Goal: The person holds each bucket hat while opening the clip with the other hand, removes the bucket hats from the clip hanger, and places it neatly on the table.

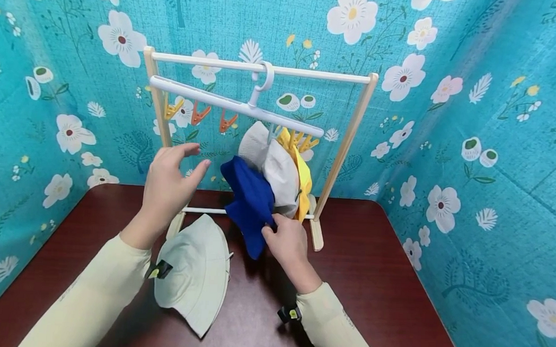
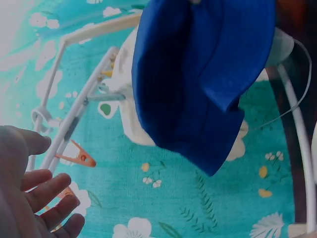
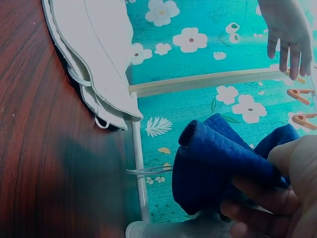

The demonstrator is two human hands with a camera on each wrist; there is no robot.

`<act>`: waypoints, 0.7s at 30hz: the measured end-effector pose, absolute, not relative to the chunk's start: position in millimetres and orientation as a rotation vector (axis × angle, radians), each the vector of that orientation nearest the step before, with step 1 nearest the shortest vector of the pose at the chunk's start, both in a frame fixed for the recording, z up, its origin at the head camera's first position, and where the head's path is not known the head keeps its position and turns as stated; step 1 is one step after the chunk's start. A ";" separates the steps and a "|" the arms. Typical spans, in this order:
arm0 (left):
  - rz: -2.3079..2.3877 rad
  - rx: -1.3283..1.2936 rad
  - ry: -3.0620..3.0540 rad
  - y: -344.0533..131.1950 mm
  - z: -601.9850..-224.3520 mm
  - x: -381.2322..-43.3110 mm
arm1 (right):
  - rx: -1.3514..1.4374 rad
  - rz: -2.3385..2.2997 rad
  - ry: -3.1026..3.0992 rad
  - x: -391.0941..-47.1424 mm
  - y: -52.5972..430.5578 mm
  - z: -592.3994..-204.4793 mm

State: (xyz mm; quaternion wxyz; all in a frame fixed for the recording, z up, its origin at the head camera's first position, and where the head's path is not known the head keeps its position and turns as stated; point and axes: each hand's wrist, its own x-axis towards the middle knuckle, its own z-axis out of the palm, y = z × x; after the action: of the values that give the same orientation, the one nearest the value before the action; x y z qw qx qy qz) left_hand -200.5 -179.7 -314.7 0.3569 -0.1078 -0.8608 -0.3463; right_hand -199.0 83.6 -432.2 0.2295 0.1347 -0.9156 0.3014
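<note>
A blue bucket hat is pinched by my right hand at its lower right edge, in front of the rack. The right wrist view shows the blue fabric folded between thumb and fingers. My left hand is raised left of the hat, thumb and fingers apart, holding nothing. Behind the blue hat, a white hat and a yellow hat hang from a white clip hanger. Toward the hanger's left end, orange clips and a yellow clip hold nothing.
The hanger hooks over the top bar of a wooden rack and tilts down to the right. A pale hat lies on the dark red table, below my left forearm. Floral teal cloth surrounds the table's back and sides.
</note>
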 end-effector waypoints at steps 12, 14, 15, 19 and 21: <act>-0.922 -0.316 -2.121 -180.7 -339.8 -158.6 | 0.387 0.821 -2.524 -198.8 81.8 -432.7; -0.929 -0.312 -2.112 -180.7 -343.9 -152.4 | 0.384 0.823 -2.522 -198.4 82.2 -432.7; -0.932 -0.310 -2.111 -180.3 -346.0 -149.4 | 0.383 0.822 -2.519 -198.3 82.5 -432.8; -0.936 -0.304 -2.123 -177.3 -355.3 -137.9 | 0.390 0.810 -2.507 -197.9 83.2 -433.1; -0.944 -0.304 -2.121 -176.2 -359.9 -132.4 | 0.403 0.801 -2.504 -197.4 83.0 -433.5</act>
State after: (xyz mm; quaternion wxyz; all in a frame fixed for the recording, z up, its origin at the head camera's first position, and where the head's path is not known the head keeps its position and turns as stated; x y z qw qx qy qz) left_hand -132.4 -176.2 -359.9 0.3895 -0.1196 -0.8344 -0.3712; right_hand -197.4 83.0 -433.5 0.2385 0.1470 -0.9143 0.2924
